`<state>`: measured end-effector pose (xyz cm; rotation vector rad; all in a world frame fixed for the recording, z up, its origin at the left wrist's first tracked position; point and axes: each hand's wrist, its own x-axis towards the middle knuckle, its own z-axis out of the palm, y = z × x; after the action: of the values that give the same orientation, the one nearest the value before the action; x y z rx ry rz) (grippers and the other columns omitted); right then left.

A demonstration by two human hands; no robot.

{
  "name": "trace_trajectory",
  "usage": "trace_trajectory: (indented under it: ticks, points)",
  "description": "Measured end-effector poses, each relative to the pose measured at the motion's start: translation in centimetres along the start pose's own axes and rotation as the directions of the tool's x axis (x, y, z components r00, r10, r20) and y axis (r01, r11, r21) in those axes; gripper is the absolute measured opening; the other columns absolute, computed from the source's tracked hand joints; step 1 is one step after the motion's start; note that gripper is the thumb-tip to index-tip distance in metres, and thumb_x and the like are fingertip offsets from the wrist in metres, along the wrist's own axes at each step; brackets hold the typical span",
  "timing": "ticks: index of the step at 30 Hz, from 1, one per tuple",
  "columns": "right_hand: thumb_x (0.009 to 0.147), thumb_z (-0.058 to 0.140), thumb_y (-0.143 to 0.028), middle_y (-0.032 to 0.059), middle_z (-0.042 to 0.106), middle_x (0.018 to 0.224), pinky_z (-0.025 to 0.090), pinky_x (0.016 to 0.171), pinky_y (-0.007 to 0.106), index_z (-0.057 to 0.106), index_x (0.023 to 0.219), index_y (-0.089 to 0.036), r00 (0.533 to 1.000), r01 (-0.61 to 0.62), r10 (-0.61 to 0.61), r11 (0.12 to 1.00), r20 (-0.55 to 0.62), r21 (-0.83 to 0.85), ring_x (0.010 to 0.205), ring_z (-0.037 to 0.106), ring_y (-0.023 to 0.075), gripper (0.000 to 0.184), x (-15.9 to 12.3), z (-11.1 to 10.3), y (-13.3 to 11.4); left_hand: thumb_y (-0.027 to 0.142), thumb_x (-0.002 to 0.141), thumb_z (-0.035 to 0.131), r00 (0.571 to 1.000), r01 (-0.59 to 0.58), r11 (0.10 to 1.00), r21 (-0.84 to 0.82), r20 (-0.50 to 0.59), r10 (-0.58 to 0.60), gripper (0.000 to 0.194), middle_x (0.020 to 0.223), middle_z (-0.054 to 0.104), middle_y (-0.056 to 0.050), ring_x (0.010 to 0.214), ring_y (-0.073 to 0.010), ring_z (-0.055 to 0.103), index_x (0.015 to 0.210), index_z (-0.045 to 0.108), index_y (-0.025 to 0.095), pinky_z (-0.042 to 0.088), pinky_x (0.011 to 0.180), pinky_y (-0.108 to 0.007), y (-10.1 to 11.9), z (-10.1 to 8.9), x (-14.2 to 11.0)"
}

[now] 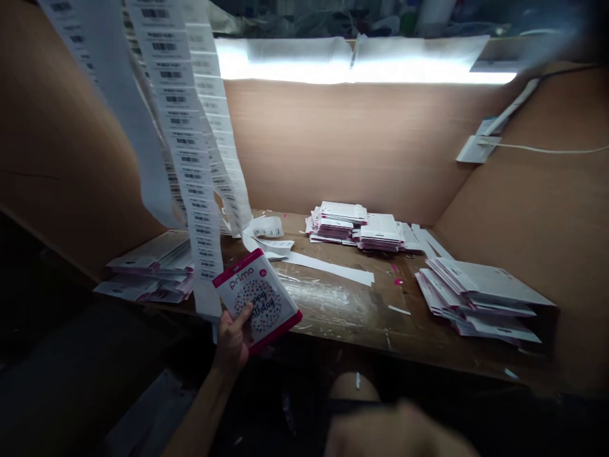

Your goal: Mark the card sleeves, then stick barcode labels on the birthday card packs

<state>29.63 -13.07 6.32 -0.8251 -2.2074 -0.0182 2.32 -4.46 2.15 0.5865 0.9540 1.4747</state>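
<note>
My left hand [232,343] grips a flat pink-and-white packet [273,301] marked "prima" and "happy birthday", its thumb lying across the printed front. The packet is tilted just above the table's front edge. Beside it hangs a long strip of barcode labels [190,165], its lower end close to the packet's left corner. Low in the view, my right hand [399,435] is a blur of motion, cut off by the frame. Its fingers cannot be made out.
White packets with pink edges lie stacked on the wooden table [342,324] at the left [152,270], at the back [342,222] and at the right [480,295]. Backing-paper strips [333,266] and scraps lie between them. Panels enclose three sides, and a lamp [285,66] glows above.
</note>
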Motion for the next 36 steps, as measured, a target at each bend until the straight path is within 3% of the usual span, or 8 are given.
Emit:
trace_trajectory:
  ticks: [4, 9, 14, 19, 22, 25, 29, 36]
  points:
    - [0.101, 0.048, -0.056, 0.0107, 0.079, 0.114, 0.061, 0.089, 0.049, 0.075, 0.126, -0.029, 0.957, -0.269, 0.279, 0.956, -0.075, 0.121, 0.103, 0.074, 0.0314, 0.046, 6.2, 3.9, 5.7, 0.020, 0.075, 0.084, 0.996, 0.073, 0.994, -0.079, -0.053, -0.077, 0.043, 0.107, 0.079, -0.007, 0.101, -0.0292, 0.077, 0.114, 0.065, 0.020, 0.065, 0.091, -0.049, 0.5, -1.8, -2.2]
    - [0.104, 0.047, -0.054, 0.0246, 0.036, 0.167, 0.025, 0.123, 0.063, 0.052, 0.153, -0.009, 0.661, -0.604, 0.711, 0.694, 0.242, -0.391, 0.155, 0.032, 0.0421, 0.067, 8.5, 8.9, 10.7, 0.019, 0.077, 0.084, 0.992, 0.111, 0.990, -0.083, -0.057, -0.116, 0.045, 0.106, 0.080, -0.011, 0.098, -0.0329, 0.078, 0.118, 0.066, 0.017, 0.066, 0.088, -0.052, 0.8, -3.8, -4.2]
    - [0.102, 0.051, -0.058, 0.0188, 0.043, 0.164, 0.019, 0.128, 0.057, 0.052, 0.152, -0.016, 0.849, -0.292, 0.421, 0.877, 0.318, -0.381, 0.155, 0.035, 0.0360, 0.066, -0.9, 9.9, 5.6, 0.016, 0.074, 0.085, 0.982, 0.102, 0.994, -0.036, -0.158, -0.106, 0.052, 0.102, 0.081, -0.010, 0.088, -0.0318, 0.080, 0.122, 0.065, 0.018, 0.068, 0.077, -0.049, 2.8, -7.6, -4.9]
    - [0.098, 0.062, -0.029, 0.0087, 0.078, 0.109, 0.044, 0.109, 0.050, 0.071, 0.114, -0.024, 0.981, -0.169, 0.179, 0.978, 0.073, -0.119, 0.107, 0.070, 0.0272, 0.019, -5.7, 7.9, 1.1, 0.018, 0.071, 0.087, 0.983, 0.104, 0.994, 0.044, -0.155, -0.096, 0.063, 0.102, 0.081, -0.012, 0.084, -0.0331, 0.080, 0.129, 0.062, 0.017, 0.068, 0.075, -0.049, 2.8, -9.1, -5.4]
    - [0.100, 0.056, -0.027, 0.0056, 0.074, 0.086, 0.053, 0.083, 0.040, 0.070, 0.104, -0.023, 0.898, -0.408, 0.412, 0.911, -0.156, 0.064, 0.081, 0.069, 0.0229, 0.015, -4.5, 6.2, 0.1, 0.026, 0.071, 0.090, 0.992, 0.112, 0.985, 0.132, -0.065, -0.104, 0.066, 0.106, 0.080, -0.014, 0.091, -0.0355, 0.079, 0.129, 0.060, 0.016, 0.067, 0.079, -0.050, 2.1, -8.2, -6.0]
    - [0.101, 0.054, -0.034, 0.0009, 0.066, 0.073, 0.046, 0.060, 0.030, 0.067, 0.096, -0.022, 0.758, -0.633, 0.653, 0.729, 0.013, 0.261, 0.062, 0.059, 0.0174, 0.018, -1.6, 4.3, -1.0, 0.032, 0.072, 0.091, 0.993, 0.086, 0.972, 0.217, 0.062, -0.102, 0.067, 0.115, 0.078, -0.016, 0.102, -0.0365, 0.077, 0.128, 0.060, 0.014, 0.065, 0.086, -0.049, 1.3, -6.9, -6.6]
    - [0.095, 0.058, -0.034, -0.0019, 0.060, 0.063, 0.038, 0.057, 0.026, 0.063, 0.077, -0.021, 0.745, -0.634, 0.535, 0.754, 0.399, 0.172, 0.057, 0.053, 0.0139, 0.023, 2.6, 3.0, -2.1, 0.036, 0.074, 0.090, 0.973, 0.085, 0.971, 0.225, 0.190, -0.129, 0.071, 0.124, 0.075, -0.018, 0.110, -0.0360, 0.074, 0.132, 0.056, 0.014, 0.063, 0.092, -0.048, 0.4, -5.6, -7.6]
    - [0.093, 0.060, -0.030, 0.0002, 0.066, 0.063, 0.032, 0.056, 0.028, 0.065, 0.075, -0.022, 0.693, -0.541, 0.509, 0.835, 0.511, -0.098, 0.056, 0.053, 0.0146, 0.020, 4.5, 2.9, -2.1, 0.038, 0.076, 0.090, 0.972, 0.049, 0.966, 0.254, 0.209, -0.105, 0.065, 0.122, 0.075, -0.018, 0.105, -0.0330, 0.075, 0.127, 0.058, 0.014, 0.063, 0.089, -0.045, -0.1, -5.0, -8.7]
